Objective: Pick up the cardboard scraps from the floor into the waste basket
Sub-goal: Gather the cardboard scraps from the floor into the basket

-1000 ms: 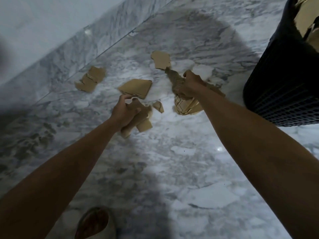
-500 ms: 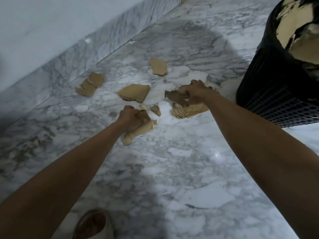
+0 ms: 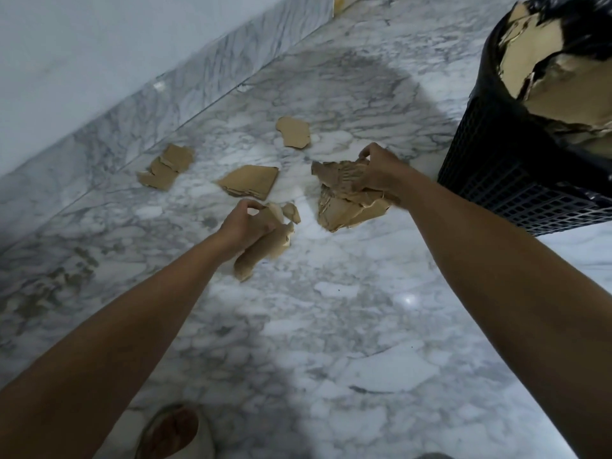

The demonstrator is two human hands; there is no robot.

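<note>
We're looking down at a marble floor (image 3: 331,309) w/ both arms stretched out. Our left hand (image 3: 243,226) has its fingers curled round a long cardboard strip (image 3: 261,253), thumb and forefinger pinching at a small torn bit (image 3: 291,212) just right of it. The strip hangs down toward us from the fist. Our right hand (image 3: 377,170) is clamped on a crumpled wad of scraps (image 3: 344,197), fingers wrapped over the top; whether the bottom of the wad rests on the floor or is lifted, can't tell tbh.

Loose pieces on the floor: a flat squarish scrap (image 3: 251,183) just beyond the left hand, a rounded scrap (image 3: 294,132) farther off, approx between the two hands, and a little stacked pair (image 3: 167,165) over to the left near the marble skirting (image 3: 198,81) at the foot of the wall.

The waste basket (image 3: 516,173) is black mesh w/ a black liner, far right, close beside the right hand. It's got big cardboard chunks (image 3: 556,81) sticking out the top already.

Bottom edge, near us: a foot in a sandal (image 3: 172,432).
</note>
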